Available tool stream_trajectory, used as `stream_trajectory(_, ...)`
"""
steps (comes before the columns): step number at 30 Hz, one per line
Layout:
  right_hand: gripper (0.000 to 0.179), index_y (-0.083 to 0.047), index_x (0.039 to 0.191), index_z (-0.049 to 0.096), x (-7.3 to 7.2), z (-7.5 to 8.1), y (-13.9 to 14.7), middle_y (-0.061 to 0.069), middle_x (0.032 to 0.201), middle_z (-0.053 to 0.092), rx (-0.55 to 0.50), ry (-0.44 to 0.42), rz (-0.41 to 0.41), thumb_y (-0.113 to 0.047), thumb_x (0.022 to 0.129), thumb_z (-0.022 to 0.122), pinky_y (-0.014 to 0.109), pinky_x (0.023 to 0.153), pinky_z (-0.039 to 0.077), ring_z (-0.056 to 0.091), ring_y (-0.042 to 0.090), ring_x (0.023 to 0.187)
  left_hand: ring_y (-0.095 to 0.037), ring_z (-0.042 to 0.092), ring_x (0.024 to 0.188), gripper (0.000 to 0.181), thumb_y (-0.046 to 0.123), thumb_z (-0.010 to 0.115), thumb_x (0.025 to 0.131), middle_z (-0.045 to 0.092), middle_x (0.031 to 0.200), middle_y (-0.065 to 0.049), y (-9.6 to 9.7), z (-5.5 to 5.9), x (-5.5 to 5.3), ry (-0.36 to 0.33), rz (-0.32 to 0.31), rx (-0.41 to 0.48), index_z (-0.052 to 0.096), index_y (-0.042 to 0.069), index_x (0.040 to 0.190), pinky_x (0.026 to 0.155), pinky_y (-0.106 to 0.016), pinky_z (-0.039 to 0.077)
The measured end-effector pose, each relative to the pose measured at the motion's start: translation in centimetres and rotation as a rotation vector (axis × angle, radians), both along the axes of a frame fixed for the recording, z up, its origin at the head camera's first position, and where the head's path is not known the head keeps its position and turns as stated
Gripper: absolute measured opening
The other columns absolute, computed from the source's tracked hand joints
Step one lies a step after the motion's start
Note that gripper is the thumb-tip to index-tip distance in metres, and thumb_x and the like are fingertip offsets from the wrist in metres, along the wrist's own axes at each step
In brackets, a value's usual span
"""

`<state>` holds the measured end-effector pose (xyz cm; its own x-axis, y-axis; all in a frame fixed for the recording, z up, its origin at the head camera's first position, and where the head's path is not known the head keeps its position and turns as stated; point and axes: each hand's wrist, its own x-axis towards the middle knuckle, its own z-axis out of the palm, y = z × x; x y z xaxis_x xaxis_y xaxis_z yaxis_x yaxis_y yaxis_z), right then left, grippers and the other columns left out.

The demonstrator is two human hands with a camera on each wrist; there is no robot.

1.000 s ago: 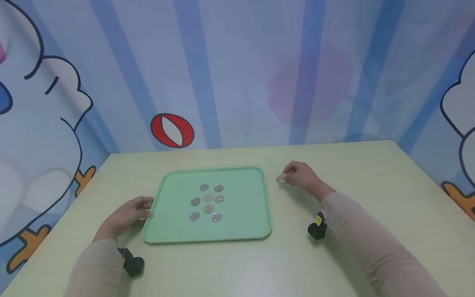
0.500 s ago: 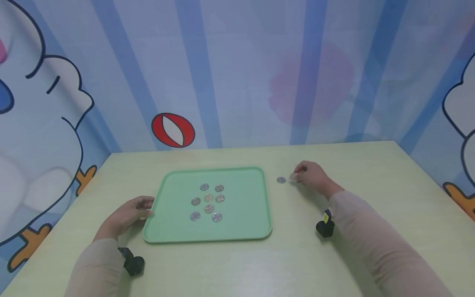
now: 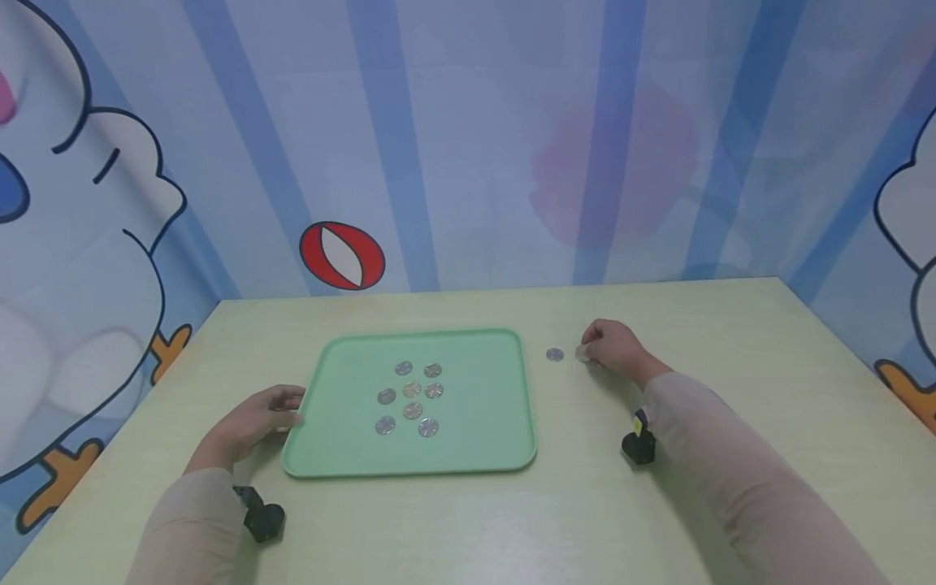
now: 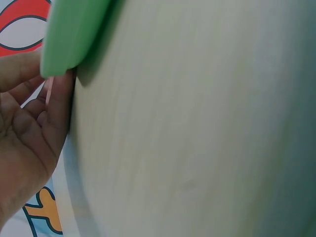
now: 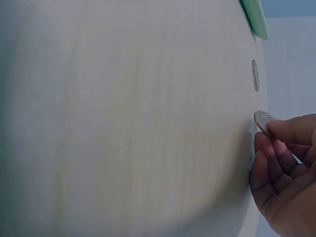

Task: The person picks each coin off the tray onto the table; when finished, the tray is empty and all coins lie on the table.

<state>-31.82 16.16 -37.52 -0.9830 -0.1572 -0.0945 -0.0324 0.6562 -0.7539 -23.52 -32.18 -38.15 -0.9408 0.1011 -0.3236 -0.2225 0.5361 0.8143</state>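
My right hand [image 3: 614, 349] pinches a silver coin [image 5: 263, 120] between thumb and fingers, low over the table to the right of the tray. Just left of it another coin [image 3: 555, 355] lies flat on the tabletop. Several more coins [image 3: 413, 411] lie spread over the middle of the green tray [image 3: 475, 439]. At the tray's left edge, my left hand [image 3: 252, 422] holds the rim, its thumb against the side and other fingers lower down, as the left wrist view shows. Part of the pinched coin is hidden by the fingertips.
The pale wooden table [image 3: 453, 520] reaches back to a blue striped cloth backdrop [image 3: 483, 162] with cartoon prints. A black wrist camera [image 3: 265, 522] sits at the left wrist, another black camera [image 3: 639, 447] at the right.
One coin has been let go onto the table beside the tray. My right hand has moved a little to the right with another coin pinched. The left hand and tray stay put.
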Motion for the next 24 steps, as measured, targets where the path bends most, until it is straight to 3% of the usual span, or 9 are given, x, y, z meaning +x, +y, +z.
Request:
stream_trajectory(11,0.013,0.003,0.087,0.054,-0.49,0.30,0.05,0.014,0.086,0.052,0.150,0.048,-0.006,-0.008,0.080,0.056,0.032,0.064,0.040,0.046,0.025,0.077,-0.037,0.037,0.111,0.054,0.007,0.052,0.083,0.031,0.127,-0.026,0.28,0.45,-0.09,-0.003,0.009,-0.011,0.027,-0.005,0.129,0.087,-0.043,0.041)
stream_trajectory(24,0.018,0.004,0.087,0.054,-0.44,-0.15,0.29,0.015,0.087,0.054,0.172,0.052,0.001,-0.012,0.080,0.058,0.034,0.067,0.042,0.048,0.025,0.078,-0.039,0.034,0.114,0.055,0.008,0.052,0.083,0.030,0.128,-0.027,0.28,0.15,0.01,-0.017,0.023,-0.019,0.026,-0.005,0.130,0.088,-0.044,0.040)
